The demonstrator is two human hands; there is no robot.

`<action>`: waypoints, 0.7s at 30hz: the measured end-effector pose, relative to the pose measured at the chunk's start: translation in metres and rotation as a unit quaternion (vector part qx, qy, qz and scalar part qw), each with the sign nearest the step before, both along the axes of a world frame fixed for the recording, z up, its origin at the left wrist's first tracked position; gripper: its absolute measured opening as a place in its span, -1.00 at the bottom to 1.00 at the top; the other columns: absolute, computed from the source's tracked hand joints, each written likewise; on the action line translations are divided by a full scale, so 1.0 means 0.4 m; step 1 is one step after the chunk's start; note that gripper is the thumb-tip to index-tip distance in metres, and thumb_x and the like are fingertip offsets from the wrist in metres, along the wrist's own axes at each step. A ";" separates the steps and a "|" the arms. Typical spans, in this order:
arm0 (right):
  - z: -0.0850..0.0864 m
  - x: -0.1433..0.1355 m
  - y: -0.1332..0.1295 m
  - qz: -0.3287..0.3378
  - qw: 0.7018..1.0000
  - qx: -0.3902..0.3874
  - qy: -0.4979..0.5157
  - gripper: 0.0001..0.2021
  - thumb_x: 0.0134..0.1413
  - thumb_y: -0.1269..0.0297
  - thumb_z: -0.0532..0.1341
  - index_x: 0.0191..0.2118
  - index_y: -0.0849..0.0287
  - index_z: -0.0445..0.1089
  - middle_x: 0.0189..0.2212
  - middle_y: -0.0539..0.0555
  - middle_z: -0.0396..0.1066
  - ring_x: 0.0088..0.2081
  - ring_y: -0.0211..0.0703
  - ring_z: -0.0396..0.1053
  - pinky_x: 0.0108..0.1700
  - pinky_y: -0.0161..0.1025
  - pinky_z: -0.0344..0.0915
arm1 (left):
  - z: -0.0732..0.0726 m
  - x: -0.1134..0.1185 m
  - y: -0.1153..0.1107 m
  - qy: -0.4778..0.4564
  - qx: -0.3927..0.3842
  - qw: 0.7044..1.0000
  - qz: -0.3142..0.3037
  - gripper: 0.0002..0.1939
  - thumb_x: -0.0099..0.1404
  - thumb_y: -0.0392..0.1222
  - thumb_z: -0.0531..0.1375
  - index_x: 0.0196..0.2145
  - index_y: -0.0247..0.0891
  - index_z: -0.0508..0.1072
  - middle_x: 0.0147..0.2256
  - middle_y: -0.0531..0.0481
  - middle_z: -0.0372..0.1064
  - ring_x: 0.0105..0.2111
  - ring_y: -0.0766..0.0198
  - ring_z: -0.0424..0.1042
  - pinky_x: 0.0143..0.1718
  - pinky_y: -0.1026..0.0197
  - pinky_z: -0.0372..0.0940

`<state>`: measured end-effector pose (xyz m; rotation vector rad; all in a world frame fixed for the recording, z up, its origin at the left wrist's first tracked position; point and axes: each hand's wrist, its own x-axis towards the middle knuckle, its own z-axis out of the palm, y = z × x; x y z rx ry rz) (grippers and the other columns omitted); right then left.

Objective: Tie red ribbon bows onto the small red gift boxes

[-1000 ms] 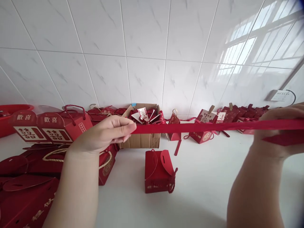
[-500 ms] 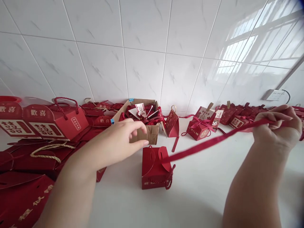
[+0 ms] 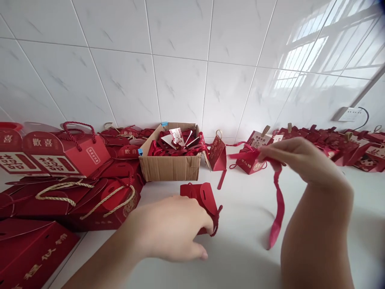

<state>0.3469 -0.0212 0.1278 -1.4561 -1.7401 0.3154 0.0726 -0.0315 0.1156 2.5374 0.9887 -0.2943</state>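
Note:
A small red gift box (image 3: 207,194) with slotted flaps and a twisted red cord stands on the white table, partly covered by my left hand (image 3: 176,228). That hand reaches over the box's near side, thumb apart from the fingers; its fingertips are partly hidden at the cord. To the right, my right hand (image 3: 288,156) is raised and pinches a red ribbon (image 3: 279,204). One end of the ribbon points left from the fingers, and the rest hangs down toward the table.
A cardboard box (image 3: 170,167) of ribbons and cards stands behind. Red gift boxes (image 3: 99,208) crowd the left side. A triangular box (image 3: 218,154) and a ribbon-tied box (image 3: 249,162) are at the back, with more along the right rear. A tiled wall (image 3: 180,88) rises behind.
My right hand has moved left with the ribbon, which no longer stretches to the small box and now hangs. My left hand has come down and toward me, onto the box's near side.

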 end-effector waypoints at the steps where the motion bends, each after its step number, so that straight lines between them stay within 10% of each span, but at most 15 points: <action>1: 0.000 -0.010 0.002 0.039 0.995 -0.072 -0.063 -0.66 0.06 0.05 0.20 -0.52 0.19 0.52 -0.67 0.01 0.35 -0.60 -0.29 0.29 -0.56 -0.31 0.18 | -0.002 0.000 -0.002 0.004 -0.006 1.000 0.000 -0.83 0.04 -0.09 0.27 -0.34 -0.04 0.54 -0.50 0.07 0.45 -0.49 0.20 0.37 -0.55 0.24 0.01; 4: -0.003 -0.036 0.014 0.134 0.961 -0.186 -0.155 -0.63 0.09 0.02 0.16 -0.55 0.14 0.50 -0.61 -0.01 0.42 -0.55 -0.25 0.39 -0.54 -0.34 0.25 | -0.005 0.006 -0.008 0.034 -0.015 0.999 0.010 -0.83 0.03 -0.08 0.28 -0.36 -0.07 0.55 -0.51 0.06 0.46 -0.52 0.20 0.36 -0.60 0.25 -0.01; 21: 0.014 -0.058 -0.014 0.236 0.946 -0.178 -0.129 -0.76 0.09 0.22 0.17 -0.48 0.08 0.55 -0.58 -0.03 0.51 -0.52 -0.23 0.46 -0.50 -0.35 0.36 | -0.020 0.026 -0.015 0.105 0.003 0.994 0.032 -0.73 0.02 0.00 0.25 -0.34 -0.20 0.51 -0.43 -0.07 0.47 -0.42 0.08 0.43 -0.59 0.24 0.08</action>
